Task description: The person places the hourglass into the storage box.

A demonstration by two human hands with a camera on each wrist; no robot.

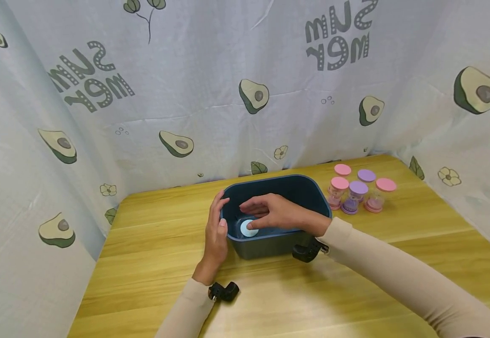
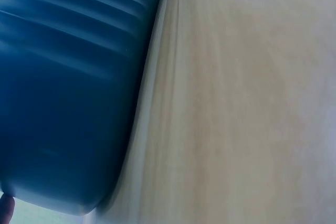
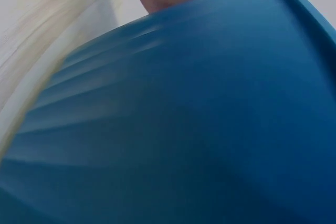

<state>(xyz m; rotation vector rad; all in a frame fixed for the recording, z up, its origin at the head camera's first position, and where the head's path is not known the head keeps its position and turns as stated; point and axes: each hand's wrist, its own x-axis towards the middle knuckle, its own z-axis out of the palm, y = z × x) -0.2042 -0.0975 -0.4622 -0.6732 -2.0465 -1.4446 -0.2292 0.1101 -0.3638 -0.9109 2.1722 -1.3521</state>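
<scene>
A dark blue rectangular bin (image 1: 266, 249) stands on the table. My left hand (image 1: 216, 237) rests against its left end, fingers extended upward along the rim. In the left wrist view a fingertip (image 2: 6, 208) shows beside the bin's ribbed wall. Reaching over the front right of the rim, my right hand (image 1: 275, 211) is inside the bin, fingers stretched out and thumb apart from them. Below it a pale blue round disc (image 1: 249, 228) shows at the bin's left, with the thumb tip overlapping its edge. The right wrist view shows mostly the bin's outer wall (image 3: 184, 103).
Right of the bin stand several small sand timers with pink and purple caps, such as a purple one (image 1: 353, 197) and a pink one (image 1: 380, 193). The wooden table (image 1: 156, 244) backs onto a white curtain (image 1: 211, 103) printed with avocados.
</scene>
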